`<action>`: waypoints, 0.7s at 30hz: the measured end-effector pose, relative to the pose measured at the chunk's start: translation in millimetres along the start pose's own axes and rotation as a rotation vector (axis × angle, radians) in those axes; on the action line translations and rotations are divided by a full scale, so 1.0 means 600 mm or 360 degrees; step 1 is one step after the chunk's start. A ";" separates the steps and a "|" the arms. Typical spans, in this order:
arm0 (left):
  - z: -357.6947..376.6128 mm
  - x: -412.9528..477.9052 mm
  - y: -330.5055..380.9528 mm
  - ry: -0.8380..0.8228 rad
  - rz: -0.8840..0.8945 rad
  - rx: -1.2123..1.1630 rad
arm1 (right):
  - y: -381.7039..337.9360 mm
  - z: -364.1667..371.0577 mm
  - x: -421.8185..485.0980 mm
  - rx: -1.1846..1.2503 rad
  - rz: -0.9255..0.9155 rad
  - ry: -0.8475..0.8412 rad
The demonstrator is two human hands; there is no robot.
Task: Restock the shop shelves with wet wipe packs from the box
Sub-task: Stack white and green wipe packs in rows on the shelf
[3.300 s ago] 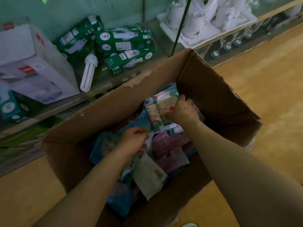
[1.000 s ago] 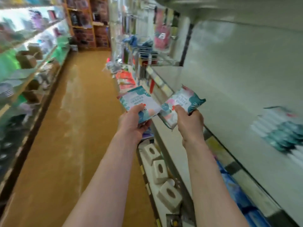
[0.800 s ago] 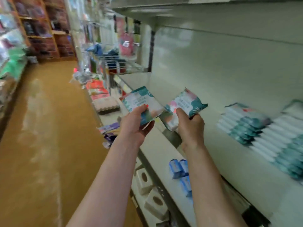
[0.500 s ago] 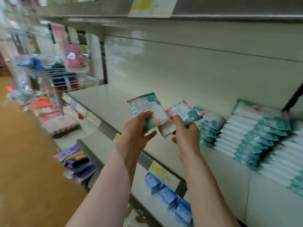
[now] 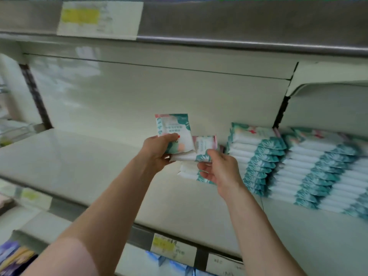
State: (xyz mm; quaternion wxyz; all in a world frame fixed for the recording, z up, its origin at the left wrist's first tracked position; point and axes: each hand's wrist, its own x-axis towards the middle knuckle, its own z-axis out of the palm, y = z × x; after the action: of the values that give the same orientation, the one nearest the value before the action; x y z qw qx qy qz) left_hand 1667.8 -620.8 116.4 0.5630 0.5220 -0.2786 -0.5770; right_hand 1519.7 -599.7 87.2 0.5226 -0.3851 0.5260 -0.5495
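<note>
Shelf point(image 5: 79, 156); left hand point(image 5: 157, 150): tall pack point(image 5: 175, 126); right hand point(image 5: 221, 170): flat pack point(image 5: 203, 146), part-hidden.

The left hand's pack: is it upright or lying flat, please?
Upright: the pack stands on end in the left hand, printed face showing.

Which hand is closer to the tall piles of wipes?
Right. The right hand sits just left of the tall piles, nearly beside them; the left hand is farther left, holding a pack upright.

Bare forearms point(image 5: 111, 198), bare hands point(image 5: 157, 151) point(image 5: 222, 171)
</note>
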 end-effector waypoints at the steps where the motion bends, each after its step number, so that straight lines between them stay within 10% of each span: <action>1: 0.007 0.009 0.004 -0.0010 0.0017 0.0064 | 0.000 -0.006 0.005 -0.0092 -0.0022 -0.0003; 11: 0.062 0.079 0.012 -0.0091 0.0074 0.0256 | -0.014 -0.039 0.050 -0.0792 -0.0103 0.0145; 21: 0.062 0.098 -0.006 -0.0106 0.0136 0.0287 | 0.004 -0.035 0.056 -0.2090 -0.0926 0.0563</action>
State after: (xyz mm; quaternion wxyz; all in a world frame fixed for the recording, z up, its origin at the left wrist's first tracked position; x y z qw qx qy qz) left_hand 1643.0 -685.3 107.1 0.5282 0.5388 -0.3700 -0.5420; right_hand 1494.2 -628.9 77.6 -0.0748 -0.6480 0.6996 -0.2917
